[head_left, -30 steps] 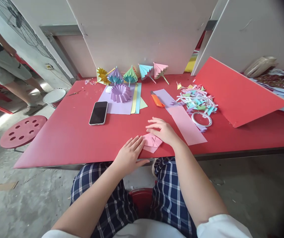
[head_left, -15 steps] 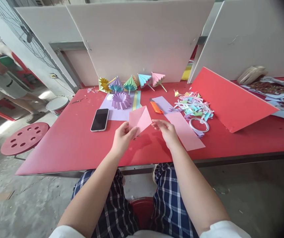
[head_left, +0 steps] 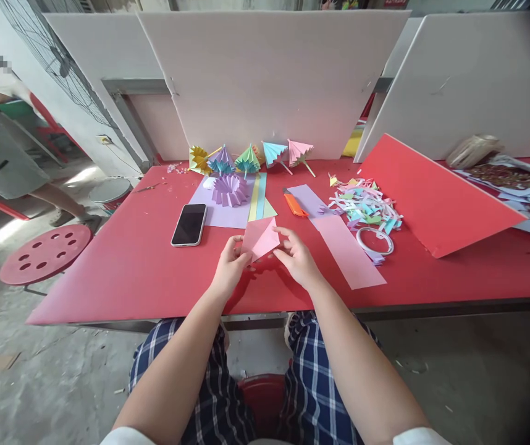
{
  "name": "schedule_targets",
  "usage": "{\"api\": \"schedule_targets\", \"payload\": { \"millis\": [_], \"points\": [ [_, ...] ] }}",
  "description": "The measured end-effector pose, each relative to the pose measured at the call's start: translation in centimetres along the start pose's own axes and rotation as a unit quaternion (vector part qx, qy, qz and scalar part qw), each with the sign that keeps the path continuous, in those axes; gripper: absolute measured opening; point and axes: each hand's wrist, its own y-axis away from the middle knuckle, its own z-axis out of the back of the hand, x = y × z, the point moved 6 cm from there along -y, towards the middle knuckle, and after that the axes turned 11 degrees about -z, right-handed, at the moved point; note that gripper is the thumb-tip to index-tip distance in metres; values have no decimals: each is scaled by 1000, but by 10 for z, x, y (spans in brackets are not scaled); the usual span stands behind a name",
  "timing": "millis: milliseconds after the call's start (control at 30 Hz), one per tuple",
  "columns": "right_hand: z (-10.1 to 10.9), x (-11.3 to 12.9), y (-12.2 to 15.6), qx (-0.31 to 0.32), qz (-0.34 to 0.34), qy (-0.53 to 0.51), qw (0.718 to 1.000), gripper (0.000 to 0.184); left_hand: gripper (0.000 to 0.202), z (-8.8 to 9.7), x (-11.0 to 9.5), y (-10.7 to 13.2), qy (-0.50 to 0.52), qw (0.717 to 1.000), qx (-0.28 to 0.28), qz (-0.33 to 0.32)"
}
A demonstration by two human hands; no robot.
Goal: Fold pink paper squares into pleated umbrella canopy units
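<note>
Between my two hands is a folded piece of pink paper (head_left: 260,237), held just above the red table (head_left: 154,272). My left hand (head_left: 230,262) pinches its left edge, thumb in front. At the right side, my right hand (head_left: 294,254) has its fingers and thumb on the paper's edge. Beyond the paper lie a purple pleated paper ring (head_left: 230,190) and a sheet of lilac paper (head_left: 200,196). An orange utility knife (head_left: 295,203) rests to the right, near a strip of pink paper (head_left: 351,253).
Small paper umbrellas (head_left: 274,153) stand along the back board. A phone (head_left: 189,225) lies at left. Paper scraps (head_left: 367,201), a white tape ring (head_left: 375,241) and a tilted red board (head_left: 445,191) are at right. A person (head_left: 10,154) stands beyond the pink stool (head_left: 45,254).
My right hand has moved left onto the pink paper, which is now lower and turned a little. The person at far left has shifted, and the camera view has tilted slightly.
</note>
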Motion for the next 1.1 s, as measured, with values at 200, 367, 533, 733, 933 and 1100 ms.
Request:
{"api": "schedule_targets", "payload": {
  "millis": [200, 367, 533, 733, 933, 1100],
  "points": [
    [-8, 0, 2, 29, 24, 116, 993, 32, 63, -2, -12, 6, -3, 996, 79, 29],
    [-8, -3, 2, 48, -4, 115, 992, 23, 41, 3, -14, 7, -44, 991, 116, 47],
    [-3, -9, 1, 60, -39, 92, 993, 25, 33, 3, -11, 7, -58, 988, 132, 62],
    [-2, -13, -1, 78, -54, 43, 995, 20, 31, 1, -7, 6, -50, 988, 135, 62],
    [-3, -14, -3, 82, -76, 32, 993, 19, 25, 3, -4, 6, -99, 984, 138, 51],
    [-5, -8, 0, 97, -68, 38, 992, 18, 35, -2, -3, 10, -125, 973, 186, 56]
  ]
}}
